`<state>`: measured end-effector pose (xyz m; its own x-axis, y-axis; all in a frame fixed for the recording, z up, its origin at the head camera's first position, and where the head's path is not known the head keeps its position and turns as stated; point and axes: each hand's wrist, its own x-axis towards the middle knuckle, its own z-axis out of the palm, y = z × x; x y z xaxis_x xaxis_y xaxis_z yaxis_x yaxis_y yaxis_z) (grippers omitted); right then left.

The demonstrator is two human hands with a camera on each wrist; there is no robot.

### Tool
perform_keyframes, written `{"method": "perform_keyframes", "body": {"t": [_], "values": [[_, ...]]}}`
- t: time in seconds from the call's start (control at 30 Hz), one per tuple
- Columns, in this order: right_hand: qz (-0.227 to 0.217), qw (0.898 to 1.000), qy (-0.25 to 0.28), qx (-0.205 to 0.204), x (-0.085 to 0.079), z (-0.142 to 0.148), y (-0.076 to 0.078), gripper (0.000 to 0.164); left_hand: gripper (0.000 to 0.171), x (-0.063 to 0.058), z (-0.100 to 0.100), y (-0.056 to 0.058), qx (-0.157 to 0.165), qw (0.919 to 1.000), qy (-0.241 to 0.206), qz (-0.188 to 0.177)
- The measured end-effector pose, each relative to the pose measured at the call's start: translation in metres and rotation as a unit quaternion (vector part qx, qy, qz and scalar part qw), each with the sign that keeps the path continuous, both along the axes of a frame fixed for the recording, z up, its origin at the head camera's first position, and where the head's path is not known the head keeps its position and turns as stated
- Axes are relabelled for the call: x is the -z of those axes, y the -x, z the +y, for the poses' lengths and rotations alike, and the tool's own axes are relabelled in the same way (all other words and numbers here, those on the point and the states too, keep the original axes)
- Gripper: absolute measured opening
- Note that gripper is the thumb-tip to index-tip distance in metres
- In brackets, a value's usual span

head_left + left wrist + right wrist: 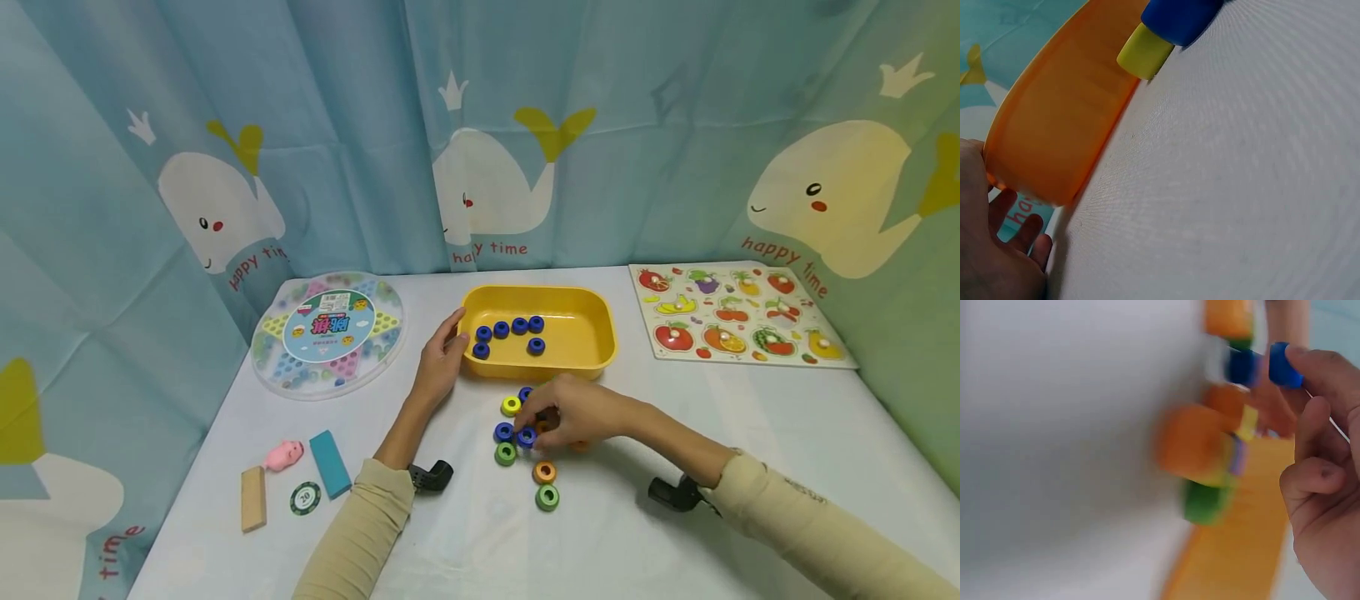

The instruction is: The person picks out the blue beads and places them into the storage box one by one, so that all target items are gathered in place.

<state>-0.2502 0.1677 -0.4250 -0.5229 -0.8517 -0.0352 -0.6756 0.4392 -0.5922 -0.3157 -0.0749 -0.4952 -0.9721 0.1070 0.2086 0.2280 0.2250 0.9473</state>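
My left hand (441,358) holds the left end of a yellow plastic tray (592,367), its thumb at the rim. Inside the tray lie several blue rings (536,346), most toward its left side. My right hand (581,410) is over a loose group of rings in front of the tray, pinching a blue ring (1285,365) between thumb and index finger. Around it on the table are another blue ring (504,432), a yellow ring (512,406), green rings (547,497) and orange rings (544,472). My right hand partly covers some of them.
A round board game box (330,333) lies at the back left, a fruit puzzle board (738,312) at the back right. At left front are a pink pig (284,455), a teal block (330,464), a wooden block (253,498) and a chip (305,498). A curtain hangs behind.
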Motion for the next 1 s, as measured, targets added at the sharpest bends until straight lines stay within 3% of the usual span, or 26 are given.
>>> {"method": "perform_keyframes", "body": {"t": [0.23, 0.37, 0.5, 0.67, 0.77, 1.0], "values": [[-0.008, 0.995, 0.086, 0.055, -0.044, 0.006, 0.033, 0.026, 0.043, 0.001, 0.0, 0.002, 0.003, 0.9999, -0.004, 0.011], [-0.011, 0.989, 0.087, 0.118, -0.05, 0.0, 0.063, 0.028, 0.043, 0.001, 0.0, 0.002, 0.003, 1.0, -0.004, 0.004], [-0.016, 0.986, 0.068, 0.154, -0.035, -0.009, 0.094, 0.031, 0.044, -0.001, 0.0, 0.001, 0.006, 0.9999, -0.01, -0.003], [-0.036, 0.984, 0.048, 0.166, -0.004, -0.015, 0.121, 0.031, 0.045, -0.019, 0.0, -0.01, 0.018, 0.9998, -0.012, 0.001], [-0.043, 0.985, 0.049, 0.163, 0.008, -0.017, 0.128, 0.029, 0.044, -0.028, 0.001, -0.017, 0.017, 0.9998, -0.005, 0.008], [-0.052, 0.984, 0.033, 0.169, 0.019, -0.021, 0.133, 0.025, 0.044, -0.031, 0.001, -0.018, 0.013, 0.9999, 0.0, 0.009]]}}
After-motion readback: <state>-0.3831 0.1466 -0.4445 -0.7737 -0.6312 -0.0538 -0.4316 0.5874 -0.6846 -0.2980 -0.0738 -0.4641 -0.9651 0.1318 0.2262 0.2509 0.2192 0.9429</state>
